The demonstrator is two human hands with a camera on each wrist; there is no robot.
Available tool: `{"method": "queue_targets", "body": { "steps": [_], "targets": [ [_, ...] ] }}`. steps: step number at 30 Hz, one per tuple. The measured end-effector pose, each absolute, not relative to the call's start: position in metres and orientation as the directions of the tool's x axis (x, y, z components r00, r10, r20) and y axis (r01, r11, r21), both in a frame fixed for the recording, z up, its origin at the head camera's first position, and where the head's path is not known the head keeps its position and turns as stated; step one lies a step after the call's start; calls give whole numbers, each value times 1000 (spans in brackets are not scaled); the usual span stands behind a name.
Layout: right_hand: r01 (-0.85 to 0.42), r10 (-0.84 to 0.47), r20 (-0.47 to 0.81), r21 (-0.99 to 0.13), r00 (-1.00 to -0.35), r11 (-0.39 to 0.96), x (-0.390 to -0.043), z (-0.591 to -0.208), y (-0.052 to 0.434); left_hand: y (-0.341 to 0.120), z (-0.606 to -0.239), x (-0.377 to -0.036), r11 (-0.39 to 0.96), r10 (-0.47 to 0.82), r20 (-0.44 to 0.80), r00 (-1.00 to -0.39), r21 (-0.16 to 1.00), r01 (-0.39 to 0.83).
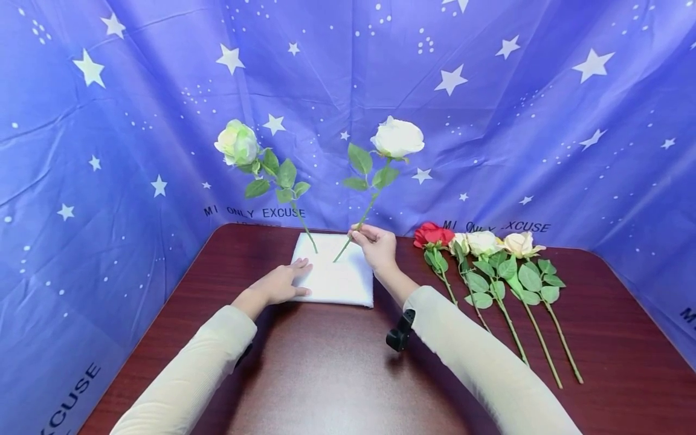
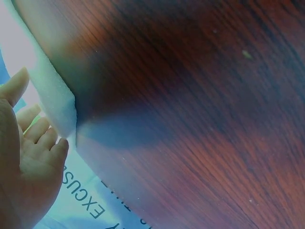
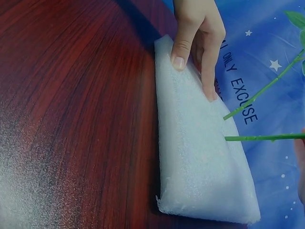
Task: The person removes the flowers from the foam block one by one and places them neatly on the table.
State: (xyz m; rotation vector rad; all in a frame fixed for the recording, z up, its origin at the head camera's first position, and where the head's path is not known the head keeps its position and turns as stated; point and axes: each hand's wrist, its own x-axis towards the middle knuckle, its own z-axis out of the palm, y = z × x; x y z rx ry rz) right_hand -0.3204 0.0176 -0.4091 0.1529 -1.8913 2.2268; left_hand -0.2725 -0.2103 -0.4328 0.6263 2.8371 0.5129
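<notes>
Foam block (image 1: pixel 337 278), white and flat, lies on the dark wooden table (image 1: pixel 326 374) toward its far edge. At its left side the left hand (image 1: pixel 280 284) rests on it with straight fingers, pressing it down. A pale green rose (image 1: pixel 237 142) stands planted in the foam, leaning left. Beside it, a white rose (image 1: pixel 397 137) has its stem tip in the foam, and the right hand (image 1: pixel 376 244) pinches that stem low down. Farther right, 4 roses (image 1: pixel 478 244) lie side by side on the table, 1 red and 3 cream.
</notes>
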Motion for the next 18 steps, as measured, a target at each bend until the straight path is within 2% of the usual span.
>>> {"method": "queue_targets", "body": {
  "steps": [18],
  "targets": [
    [-254, 120, 231, -936, -966, -243, -322, -398, 40, -207, -434, -273, 850, 441, -105, -892, 369, 376]
  ]
}}
